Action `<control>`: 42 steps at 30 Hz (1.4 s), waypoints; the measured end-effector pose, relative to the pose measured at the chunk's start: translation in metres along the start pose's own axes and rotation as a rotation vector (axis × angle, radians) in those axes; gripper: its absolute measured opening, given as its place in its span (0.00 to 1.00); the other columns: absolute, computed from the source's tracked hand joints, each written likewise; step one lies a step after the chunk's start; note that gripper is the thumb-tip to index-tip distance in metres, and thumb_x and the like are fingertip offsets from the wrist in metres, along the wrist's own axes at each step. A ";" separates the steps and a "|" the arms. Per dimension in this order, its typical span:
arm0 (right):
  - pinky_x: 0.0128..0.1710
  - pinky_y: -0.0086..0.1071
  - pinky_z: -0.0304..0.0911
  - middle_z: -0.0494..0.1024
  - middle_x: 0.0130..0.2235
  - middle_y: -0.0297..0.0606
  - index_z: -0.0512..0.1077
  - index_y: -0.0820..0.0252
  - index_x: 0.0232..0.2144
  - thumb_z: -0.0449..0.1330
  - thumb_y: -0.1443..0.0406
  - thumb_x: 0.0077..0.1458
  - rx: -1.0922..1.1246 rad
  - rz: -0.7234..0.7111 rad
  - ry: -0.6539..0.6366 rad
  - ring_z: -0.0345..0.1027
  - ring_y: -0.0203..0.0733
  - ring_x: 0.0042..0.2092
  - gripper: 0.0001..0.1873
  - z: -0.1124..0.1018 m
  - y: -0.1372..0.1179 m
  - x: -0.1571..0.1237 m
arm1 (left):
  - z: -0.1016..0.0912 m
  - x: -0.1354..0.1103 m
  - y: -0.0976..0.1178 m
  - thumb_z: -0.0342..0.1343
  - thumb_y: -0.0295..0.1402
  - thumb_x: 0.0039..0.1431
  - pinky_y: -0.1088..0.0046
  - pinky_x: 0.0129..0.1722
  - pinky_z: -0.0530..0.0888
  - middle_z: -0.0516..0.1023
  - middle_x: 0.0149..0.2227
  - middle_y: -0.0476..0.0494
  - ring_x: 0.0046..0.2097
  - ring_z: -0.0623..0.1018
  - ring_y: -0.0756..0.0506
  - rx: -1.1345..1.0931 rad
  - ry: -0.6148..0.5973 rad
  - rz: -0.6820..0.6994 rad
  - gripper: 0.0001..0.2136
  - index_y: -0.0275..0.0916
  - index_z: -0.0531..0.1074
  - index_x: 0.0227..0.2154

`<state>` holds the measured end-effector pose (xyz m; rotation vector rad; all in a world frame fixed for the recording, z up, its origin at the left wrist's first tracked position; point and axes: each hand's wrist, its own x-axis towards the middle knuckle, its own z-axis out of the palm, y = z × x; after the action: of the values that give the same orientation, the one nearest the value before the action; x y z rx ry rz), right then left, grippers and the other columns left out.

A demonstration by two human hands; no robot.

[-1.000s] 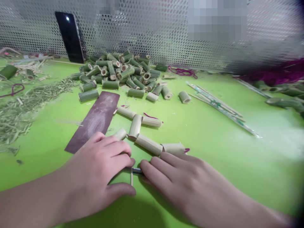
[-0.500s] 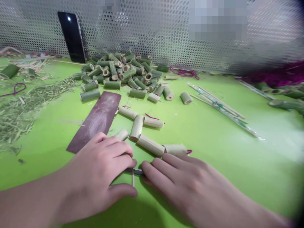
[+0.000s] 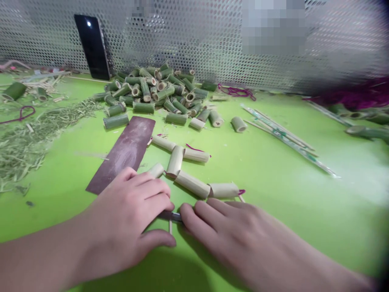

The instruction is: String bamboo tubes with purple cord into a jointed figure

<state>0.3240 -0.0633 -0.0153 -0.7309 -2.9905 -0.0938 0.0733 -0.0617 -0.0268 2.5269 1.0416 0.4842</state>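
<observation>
Left hand (image 3: 124, 215): fingers curled, tips over small metal tool (image 3: 170, 216) | right hand (image 3: 240, 237): fingers together, tips pressed at tool end | tool held low on green table (image 3: 273, 170), near bamboo tubes (image 3: 193, 184) | even pressure advised

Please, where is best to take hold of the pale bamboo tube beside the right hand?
Pinch the pale bamboo tube at its middle, from above: it lies on its side, its left end seems to touch the next tube, and purple thread sits at its right end.

metal piece (image 3: 172, 216) partly hidden, magenta fibres (image 3: 352, 97) blurred
</observation>
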 end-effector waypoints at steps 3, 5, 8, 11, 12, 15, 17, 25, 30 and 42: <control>0.26 0.37 0.54 0.74 0.32 0.35 0.71 0.62 0.45 0.49 0.74 0.63 -0.054 -0.022 0.006 0.64 0.40 0.28 0.13 -0.001 -0.001 0.000 | 0.001 0.001 0.001 0.58 0.48 0.68 0.59 0.49 0.59 0.81 0.47 0.50 0.52 0.76 0.39 0.023 -0.001 -0.001 0.15 0.42 0.76 0.43; 0.25 0.37 0.54 0.74 0.32 0.36 0.71 0.63 0.45 0.49 0.74 0.63 -0.069 -0.023 -0.002 0.64 0.40 0.28 0.13 -0.003 -0.002 0.000 | 0.001 0.001 0.002 0.56 0.49 0.69 0.58 0.48 0.60 0.81 0.47 0.49 0.50 0.76 0.39 0.033 -0.005 0.005 0.15 0.41 0.76 0.43; 0.26 0.36 0.54 0.75 0.32 0.36 0.71 0.62 0.45 0.49 0.74 0.63 -0.064 -0.023 -0.010 0.64 0.40 0.28 0.13 -0.006 -0.001 0.002 | 0.001 0.002 0.003 0.55 0.49 0.69 0.58 0.46 0.61 0.81 0.47 0.48 0.48 0.77 0.40 0.031 -0.015 0.003 0.17 0.40 0.75 0.45; 0.26 0.36 0.53 0.75 0.33 0.36 0.70 0.62 0.43 0.50 0.75 0.62 -0.044 -0.029 -0.017 0.64 0.39 0.28 0.12 -0.007 0.001 0.004 | 0.000 0.002 0.004 0.56 0.48 0.69 0.58 0.45 0.61 0.80 0.47 0.47 0.49 0.77 0.39 0.036 -0.022 0.003 0.16 0.39 0.74 0.44; 0.26 0.36 0.53 0.74 0.32 0.35 0.70 0.61 0.42 0.50 0.75 0.61 -0.036 -0.032 -0.023 0.63 0.39 0.28 0.12 -0.007 0.001 0.005 | 0.000 0.002 0.005 0.56 0.48 0.69 0.58 0.45 0.61 0.80 0.48 0.46 0.49 0.77 0.38 0.040 -0.025 0.004 0.16 0.39 0.74 0.43; 0.26 0.36 0.51 0.74 0.31 0.34 0.70 0.60 0.40 0.51 0.75 0.61 -0.005 -0.040 -0.040 0.62 0.38 0.28 0.10 -0.006 0.003 0.006 | -0.001 0.001 0.007 0.57 0.47 0.69 0.57 0.44 0.62 0.80 0.47 0.45 0.49 0.77 0.38 0.052 -0.028 0.000 0.15 0.39 0.74 0.41; 0.26 0.36 0.51 0.74 0.31 0.34 0.69 0.59 0.38 0.51 0.75 0.61 0.014 -0.036 -0.036 0.62 0.38 0.28 0.09 -0.004 0.002 0.006 | -0.001 0.000 0.007 0.58 0.46 0.68 0.57 0.45 0.62 0.81 0.47 0.45 0.49 0.76 0.37 0.055 -0.021 -0.004 0.14 0.39 0.74 0.40; 0.27 0.37 0.49 0.71 0.30 0.31 0.67 0.58 0.37 0.53 0.71 0.66 0.053 0.086 0.095 0.60 0.38 0.27 0.06 -0.001 -0.002 -0.001 | 0.003 0.000 0.004 0.66 0.47 0.61 0.58 0.50 0.63 0.81 0.49 0.50 0.53 0.78 0.39 0.030 0.014 -0.034 0.14 0.43 0.75 0.40; 0.29 0.37 0.49 0.71 0.30 0.31 0.67 0.58 0.36 0.51 0.70 0.68 0.045 0.050 0.095 0.60 0.39 0.28 0.07 -0.002 0.000 -0.001 | 0.001 -0.002 0.004 0.65 0.47 0.62 0.59 0.52 0.63 0.81 0.50 0.53 0.53 0.78 0.41 -0.010 -0.008 -0.068 0.13 0.45 0.76 0.42; 0.31 0.35 0.51 0.73 0.31 0.33 0.69 0.58 0.37 0.48 0.72 0.68 0.058 0.031 0.080 0.62 0.39 0.29 0.11 -0.002 0.000 0.004 | -0.004 -0.003 0.000 0.60 0.49 0.66 0.55 0.54 0.64 0.80 0.52 0.51 0.54 0.77 0.39 -0.028 -0.057 -0.071 0.13 0.46 0.75 0.43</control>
<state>0.3208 -0.0617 -0.0127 -0.7483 -2.8924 -0.0340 0.0694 -0.0628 -0.0237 2.4547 1.0916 0.4015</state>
